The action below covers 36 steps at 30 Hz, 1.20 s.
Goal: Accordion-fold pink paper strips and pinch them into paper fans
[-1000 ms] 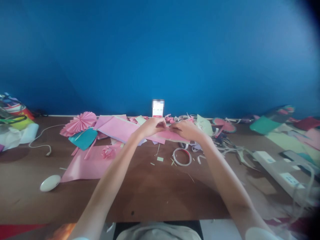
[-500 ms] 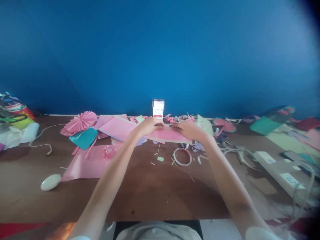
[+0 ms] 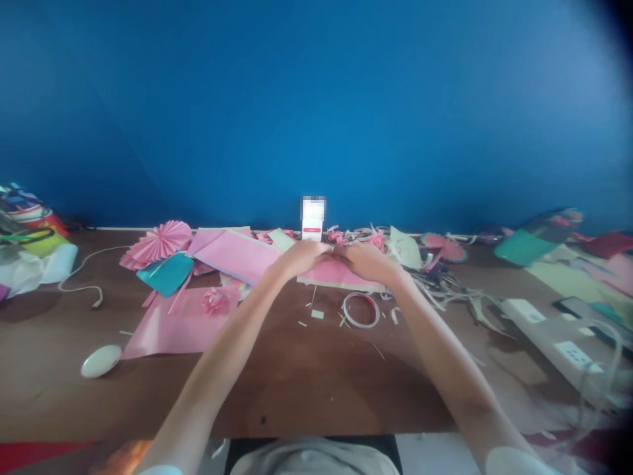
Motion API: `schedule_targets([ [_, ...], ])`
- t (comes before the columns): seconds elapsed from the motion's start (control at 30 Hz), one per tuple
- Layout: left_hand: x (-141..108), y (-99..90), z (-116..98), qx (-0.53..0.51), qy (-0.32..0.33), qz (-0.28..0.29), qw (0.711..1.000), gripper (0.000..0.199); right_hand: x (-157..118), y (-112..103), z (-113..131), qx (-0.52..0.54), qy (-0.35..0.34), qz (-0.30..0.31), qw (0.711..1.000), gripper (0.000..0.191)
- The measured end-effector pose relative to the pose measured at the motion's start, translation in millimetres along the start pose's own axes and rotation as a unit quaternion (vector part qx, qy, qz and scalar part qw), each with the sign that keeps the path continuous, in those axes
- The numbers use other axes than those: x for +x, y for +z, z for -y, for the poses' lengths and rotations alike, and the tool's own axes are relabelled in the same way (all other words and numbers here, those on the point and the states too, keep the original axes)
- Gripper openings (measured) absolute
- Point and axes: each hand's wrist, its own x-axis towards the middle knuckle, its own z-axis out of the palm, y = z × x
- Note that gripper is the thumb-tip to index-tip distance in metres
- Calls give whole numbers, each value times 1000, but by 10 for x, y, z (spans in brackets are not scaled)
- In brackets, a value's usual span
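Note:
A strip of pink paper (image 3: 341, 274) with a pale lower edge stretches beneath my two hands at the far side of the table. My left hand (image 3: 302, 257) is closed on its upper left part, and my right hand (image 3: 370, 261) grips it from the right. The fingertips meet near the middle of the upper edge, where the fingers partly hide one another. Just below the strip lies a roll of tape (image 3: 361, 310) with a red inner side. A small pale paper scrap (image 3: 317, 315) is left of the roll.
Upright behind my hands is a phone (image 3: 312, 221). On the left are a pleated pink paper fan (image 3: 163, 243), a teal paper piece (image 3: 171, 274), a pink paper flower (image 3: 213, 301) and a white mouse (image 3: 101, 361). A power strip (image 3: 554, 343) with cables lies right.
Both hands have come closer together, and their fingertips now meet on the pink paper. My left hand moved right, and the strip shifted slightly right and toward me.

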Motion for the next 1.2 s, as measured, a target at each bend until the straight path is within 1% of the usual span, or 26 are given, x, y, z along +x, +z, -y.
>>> schedule_targets([
  [0.1,6,4,8,-1,-3,9,1000,34,4,-15,-35,35,-20,6,999,38],
  [0.27,-2,-36,3,17,-6,2,1000,43,-18,-98,-99,81,-31,8,996,36],
  [0.4,-16,-84,3,11,-3,-2,1000,45,-71,-145,-162,109,-20,12,994,35],
  [0.5,-52,-145,50,-17,-16,-4,1000,42,-106,-173,-220,110,2,15,994,36],
  [0.57,-83,-183,89,-52,-37,13,998,38,-116,-183,-261,105,14,19,994,37],
  [0.63,-105,-202,121,-87,-54,41,994,36,-116,-181,-295,98,19,25,995,37],
  [0.7,-109,-198,142,-101,-57,55,992,33,-111,-168,-314,92,21,30,995,36],
  [0.77,-99,-174,158,-92,-58,56,992,31,-105,-149,-310,89,28,36,995,37],
  [0.87,-78,-129,172,-64,-86,58,993,30,-95,-120,-261,85,43,40,995,40],
  [0.93,-73,-110,170,-50,-100,61,992,31,-84,-104,-213,85,40,40,995,40],
  [1.1,-83,-112,121,-23,-78,66,995,36,-50,-60,-122,81,-21,30,996,35],
  [1.2,-68,-104,84,0,-54,62,997,38,-36,-37,-87,68,-25,31,997,35],
])
